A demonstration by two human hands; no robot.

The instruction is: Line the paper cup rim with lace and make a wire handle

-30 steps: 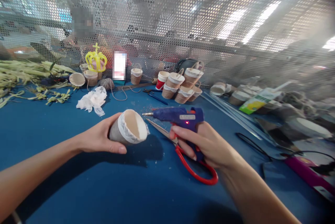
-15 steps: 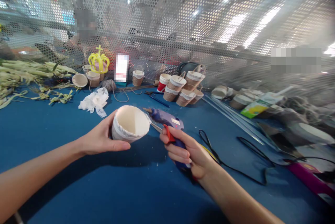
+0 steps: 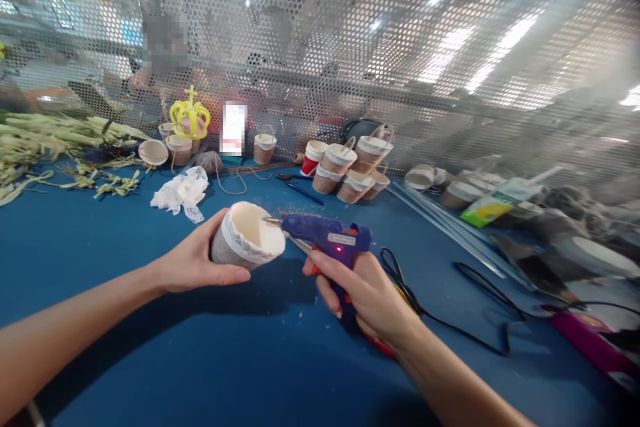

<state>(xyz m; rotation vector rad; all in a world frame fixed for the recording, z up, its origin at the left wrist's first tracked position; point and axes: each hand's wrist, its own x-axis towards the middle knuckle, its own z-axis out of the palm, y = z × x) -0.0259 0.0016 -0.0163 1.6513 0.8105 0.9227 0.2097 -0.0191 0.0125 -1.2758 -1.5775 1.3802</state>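
My left hand [image 3: 203, 264] is wrapped round a paper cup [image 3: 240, 245], thumb along its near side. The cup is tilted with its open mouth toward me, and whitish material with a rough edge folds over its rim. In my right hand [image 3: 363, 290] is a blue hot glue gun [image 3: 317, 230], its red light lit. Its metal nozzle lies over the cup's right rim, pointing into the mouth; whether it touches cannot be told. A slim metal pointed piece [image 3: 301, 245] shows below the barrel, with red parts by my fingers; its kind is partly hidden.
Twine-wrapped cups [image 3: 355, 182] stand stacked behind the glue gun. Crumpled white tissue [image 3: 183, 192], grey yarn [image 3: 207, 161] and a yellow crown shape [image 3: 190, 115] lie left. Blue-handled pliers [image 3: 303, 187], clear glue sticks [image 3: 450, 230] and a black cable [image 3: 450, 329] lie on the blue table.
The glue gun has turned and come up in my right hand, its nozzle moving from behind the cup to over the rim. The cup has tilted slightly.
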